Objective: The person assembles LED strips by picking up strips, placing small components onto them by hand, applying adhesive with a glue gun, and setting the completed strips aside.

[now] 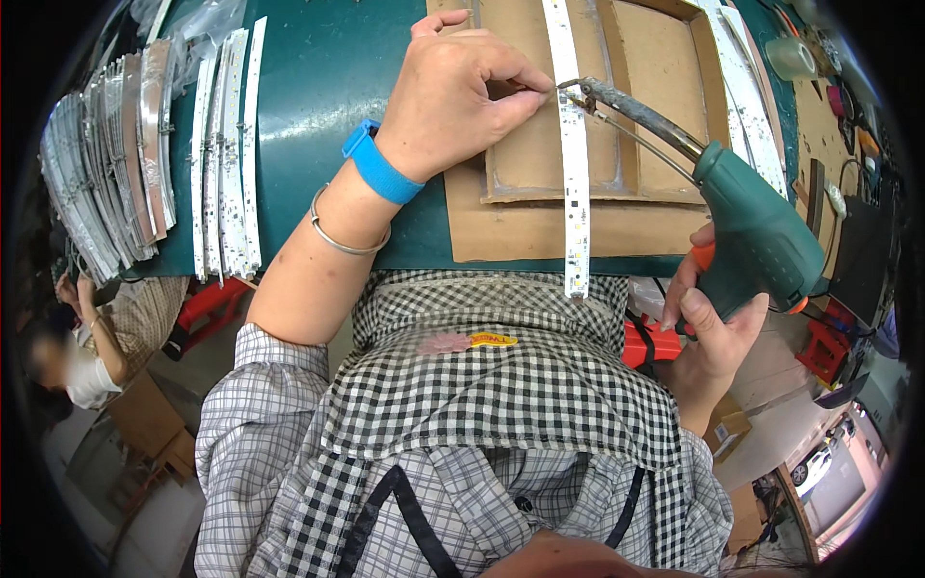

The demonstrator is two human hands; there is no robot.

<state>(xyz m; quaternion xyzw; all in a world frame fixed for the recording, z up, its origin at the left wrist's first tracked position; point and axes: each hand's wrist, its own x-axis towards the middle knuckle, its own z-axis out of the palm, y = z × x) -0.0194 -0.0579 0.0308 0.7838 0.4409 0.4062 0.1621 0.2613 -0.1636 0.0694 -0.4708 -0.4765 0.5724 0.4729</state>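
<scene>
A narrow white LED strip board (pixel 575 178) lies lengthwise over a cardboard tray (pixel 525 197), its near end reaching past the table edge toward my apron. My left hand (pixel 461 91) is closed in a pinch at the strip's left edge; whatever sits between thumb and forefinger is too small to make out. On the right, my right hand (pixel 713 328) grips the handle of a green soldering gun (pixel 756 226) with an orange trigger. The gun's dark metal tip, with a thin guide tube beneath it, meets the strip close to my left fingertips.
Several white strips (pixel 226 154) lie at the left of the green table (pixel 318 67), beside a thick stack of strips (pixel 106 164). More strips (pixel 742 87) and a translucent tape roll (pixel 790 60) are at the right. Another person (pixel 92 347) sits at the far left.
</scene>
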